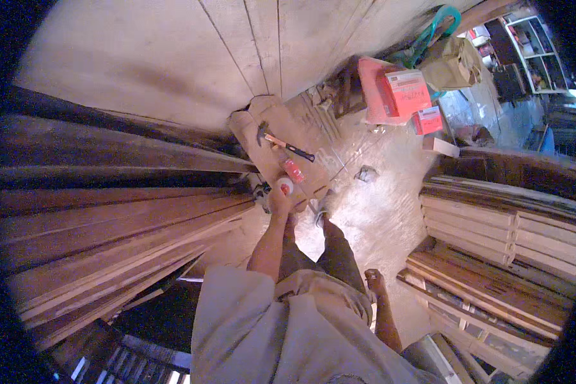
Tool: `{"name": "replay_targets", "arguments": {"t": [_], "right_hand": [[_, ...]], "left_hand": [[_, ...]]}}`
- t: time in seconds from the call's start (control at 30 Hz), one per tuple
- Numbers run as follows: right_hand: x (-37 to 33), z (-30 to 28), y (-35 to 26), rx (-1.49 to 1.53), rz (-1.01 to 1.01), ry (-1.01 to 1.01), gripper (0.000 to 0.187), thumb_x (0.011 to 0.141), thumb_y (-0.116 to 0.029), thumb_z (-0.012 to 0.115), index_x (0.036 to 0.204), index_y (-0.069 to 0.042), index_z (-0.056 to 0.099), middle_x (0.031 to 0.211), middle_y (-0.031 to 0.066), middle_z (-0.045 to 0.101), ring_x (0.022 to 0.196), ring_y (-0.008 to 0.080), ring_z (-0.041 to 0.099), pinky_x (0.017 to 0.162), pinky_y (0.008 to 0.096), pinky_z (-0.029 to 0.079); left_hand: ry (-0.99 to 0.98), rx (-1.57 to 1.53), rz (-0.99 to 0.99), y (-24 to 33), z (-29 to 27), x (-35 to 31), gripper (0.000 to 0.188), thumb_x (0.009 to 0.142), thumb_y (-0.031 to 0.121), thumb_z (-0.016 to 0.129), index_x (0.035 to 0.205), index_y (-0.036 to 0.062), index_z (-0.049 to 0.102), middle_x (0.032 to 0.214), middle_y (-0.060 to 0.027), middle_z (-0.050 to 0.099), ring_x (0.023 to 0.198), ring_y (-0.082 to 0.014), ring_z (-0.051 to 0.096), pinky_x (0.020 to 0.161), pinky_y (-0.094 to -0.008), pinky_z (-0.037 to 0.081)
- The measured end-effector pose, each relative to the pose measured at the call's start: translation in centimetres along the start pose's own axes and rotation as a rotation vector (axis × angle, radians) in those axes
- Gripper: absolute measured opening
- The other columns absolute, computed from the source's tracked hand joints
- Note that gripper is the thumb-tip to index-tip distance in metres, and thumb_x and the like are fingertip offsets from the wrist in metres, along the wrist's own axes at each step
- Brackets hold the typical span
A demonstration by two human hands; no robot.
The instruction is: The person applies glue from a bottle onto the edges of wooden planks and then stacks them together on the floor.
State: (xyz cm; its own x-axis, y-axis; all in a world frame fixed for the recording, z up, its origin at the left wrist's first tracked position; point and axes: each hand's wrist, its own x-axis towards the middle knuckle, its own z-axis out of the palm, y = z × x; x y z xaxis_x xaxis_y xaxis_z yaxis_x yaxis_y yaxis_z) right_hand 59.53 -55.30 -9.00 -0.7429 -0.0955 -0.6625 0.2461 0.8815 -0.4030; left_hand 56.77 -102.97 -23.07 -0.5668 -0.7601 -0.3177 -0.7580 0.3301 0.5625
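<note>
My left hand [279,203] reaches forward, closed around a small round white object with a red middle [284,186]; its exact kind is unclear. Just beyond it, a red object [294,170] lies on a brown board-like surface [249,131]. Farther along that surface rests a claw hammer [287,146], its head toward the left and its black-and-orange handle slanting right. Low at my right side hangs my right hand [375,280], fingers curled. Whether anything is inside them is hidden.
Long wooden planks [128,211] are stacked at the left. More stacked timber [473,230] stands at the right. Red boxes [408,93] and a brown paper bag [453,63] sit at the far right. A small dark lump [366,173] lies on the dusty floor [377,205].
</note>
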Motion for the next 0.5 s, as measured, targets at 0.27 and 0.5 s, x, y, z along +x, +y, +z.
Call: {"name": "replay_targets", "arguments": {"t": [0.27, 0.5], "right_hand": [[7.9, -6.8, -5.9, -0.03, -0.12, -0.268, 0.03, 0.09, -0.03, 0.058, 0.1, -0.003, 0.064, 0.093, 0.0152, 0.068, 0.087, 0.0249, 0.066, 0.076, 0.0358, 0.052], [26.1, -18.2, -5.8, -0.331, -0.672, -0.272, 0.018, 0.086, -0.018, 0.061, 0.096, -0.003, 0.066, 0.091, 0.0128, 0.069, 0.087, 0.0222, 0.065, 0.077, 0.0333, 0.051]], "left_hand": [[0.248, -0.227, -0.205, -0.1, 2.8, -1.2, 0.025, 0.093, 0.026, 0.051, 0.088, 0.0029, 0.06, 0.072, -0.0139, 0.06, 0.063, -0.026, 0.053, 0.06, -0.0416, 0.044], [0.415, -0.107, -0.333, 5.1, -1.8, -5.0, 0.027, 0.086, 0.027, 0.062, 0.083, 0.0009, 0.057, 0.071, -0.0195, 0.063, 0.066, -0.0372, 0.062, 0.058, -0.0447, 0.048]]}}
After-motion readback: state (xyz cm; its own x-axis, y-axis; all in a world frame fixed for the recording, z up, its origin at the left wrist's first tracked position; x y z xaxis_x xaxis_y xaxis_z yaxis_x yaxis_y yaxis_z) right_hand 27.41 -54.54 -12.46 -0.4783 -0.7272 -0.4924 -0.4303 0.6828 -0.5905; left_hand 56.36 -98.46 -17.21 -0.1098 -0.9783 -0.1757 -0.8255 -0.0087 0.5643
